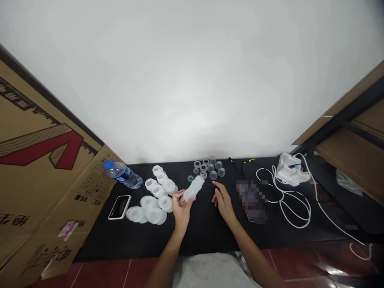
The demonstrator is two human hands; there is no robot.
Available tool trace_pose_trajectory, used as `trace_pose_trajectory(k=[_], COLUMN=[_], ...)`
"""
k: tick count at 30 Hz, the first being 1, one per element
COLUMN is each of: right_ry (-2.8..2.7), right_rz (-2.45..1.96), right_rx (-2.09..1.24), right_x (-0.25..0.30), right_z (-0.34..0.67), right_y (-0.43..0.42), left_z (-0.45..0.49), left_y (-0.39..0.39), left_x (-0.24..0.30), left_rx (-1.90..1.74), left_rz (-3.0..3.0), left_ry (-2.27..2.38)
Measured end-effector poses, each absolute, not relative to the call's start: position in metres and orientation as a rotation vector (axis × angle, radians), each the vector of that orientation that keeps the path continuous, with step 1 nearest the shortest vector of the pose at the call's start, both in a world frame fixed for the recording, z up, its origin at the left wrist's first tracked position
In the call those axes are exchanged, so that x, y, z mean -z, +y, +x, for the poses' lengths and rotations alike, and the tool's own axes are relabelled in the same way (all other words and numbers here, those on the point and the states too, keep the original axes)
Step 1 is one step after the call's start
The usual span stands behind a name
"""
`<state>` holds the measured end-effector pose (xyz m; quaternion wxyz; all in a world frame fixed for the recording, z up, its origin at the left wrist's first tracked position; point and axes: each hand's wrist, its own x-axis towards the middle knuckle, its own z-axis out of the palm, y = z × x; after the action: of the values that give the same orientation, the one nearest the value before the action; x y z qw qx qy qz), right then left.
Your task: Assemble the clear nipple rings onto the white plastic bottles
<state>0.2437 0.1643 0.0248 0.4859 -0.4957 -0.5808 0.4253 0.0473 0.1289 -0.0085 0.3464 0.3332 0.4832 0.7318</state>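
My left hand [182,208] is closed around the lower part of a white translucent baby bottle [193,189], tilted with its narrow top up and to the right. My right hand [222,199] hovers just right of that bottle, holding nothing, its fingers apart. Left of my left hand stand several open-necked bottles [151,185] and several bottles with teats on top [156,215]. Beyond the held bottle, near the wall, lie clear dome caps [213,175] and rings [197,164]. The bottle's top overlaps one of these rings in view, so I cannot tell whether they touch.
On the black table [207,236], a water bottle [123,175] leans near a cardboard box [45,168], with a white device [119,207] in front. To the right are a blurred-out phone [251,202], coiled white cables [283,200] and a white power strip [291,170]. A white wall [192,80] rises behind.
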Motion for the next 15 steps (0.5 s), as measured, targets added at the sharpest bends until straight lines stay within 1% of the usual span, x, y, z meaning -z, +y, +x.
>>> trace_pose_trajectory(k=[3, 6, 9, 15], right_ry=[-1.793, -1.984, -2.063, -2.079], right_rz=[-1.360, -1.571, -1.676, -1.652], right_rx=[-0.674, -0.442, -0.297, -0.178], right_x=[-0.034, -0.037, -0.034, -0.026], right_z=[0.247, 0.246, 0.243, 0.241], right_y=[0.173, 0.186, 0.195, 0.189], left_z=[0.049, 0.050, 0.050, 0.049], left_y=[0.129, 0.128, 0.129, 0.129], left_x=[0.006, 0.004, 0.002, 0.002], left_rx=[-1.887, -1.872, -1.844, -1.738], left_rz=[0.849, 0.854, 0.863, 0.934], left_ry=[1.234, 1.219, 1.232, 1.242])
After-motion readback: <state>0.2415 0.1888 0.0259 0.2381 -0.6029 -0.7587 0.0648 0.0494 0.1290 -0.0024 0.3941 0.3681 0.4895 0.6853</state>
